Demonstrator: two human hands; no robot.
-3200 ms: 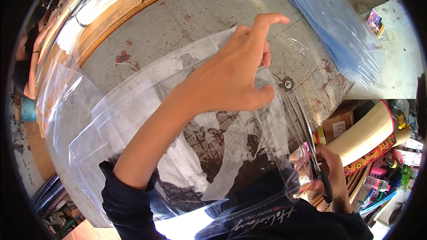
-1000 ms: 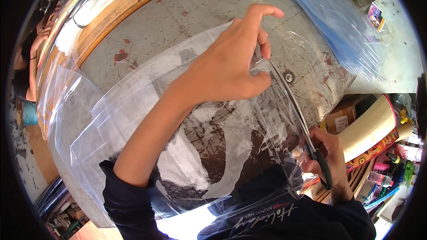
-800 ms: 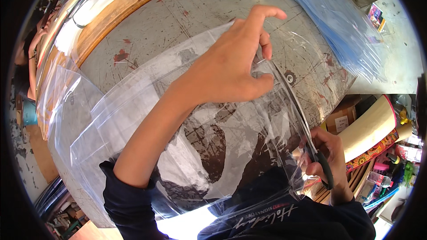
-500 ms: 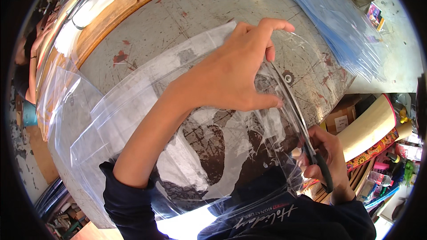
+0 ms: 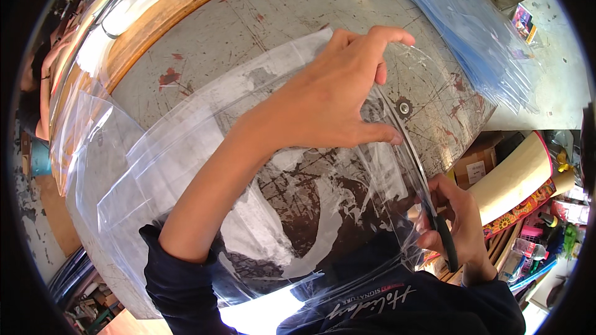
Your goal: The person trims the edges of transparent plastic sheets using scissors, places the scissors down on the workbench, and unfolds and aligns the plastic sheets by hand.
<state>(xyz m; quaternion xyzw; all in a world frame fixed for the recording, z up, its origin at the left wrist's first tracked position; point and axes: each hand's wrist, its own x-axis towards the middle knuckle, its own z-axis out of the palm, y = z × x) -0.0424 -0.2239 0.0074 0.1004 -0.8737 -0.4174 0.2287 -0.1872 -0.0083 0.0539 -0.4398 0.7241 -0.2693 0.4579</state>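
Observation:
A clear plastic sheet [image 5: 180,142] lies over the table in front of me, its near part hanging down toward my body. On top of it rests my left hand [image 5: 326,102], with thumb and fingers spread apart near the sheet's right edge. Black-handled scissors [image 5: 444,236] are gripped in my right hand [image 5: 467,226] at the lower right. Their long metal blades point away from me along that edge, the tips close to my left thumb and fingers. Glare on the plastic makes the exact cut line hard to see.
The scratched grey table [image 5: 205,49] has a bolt head beside the blades. Bluish plastic sheets [image 5: 459,37] are stacked at the far right. Tied plastic rolls [image 5: 133,9] lie far left, near another person's arm [image 5: 46,87]. A cream roll [image 5: 515,177] and clutter stand below the right edge.
My left hand has shifted slightly to the right over the plastic. The scissors have turned a little in my right hand, and their handles look closer together.

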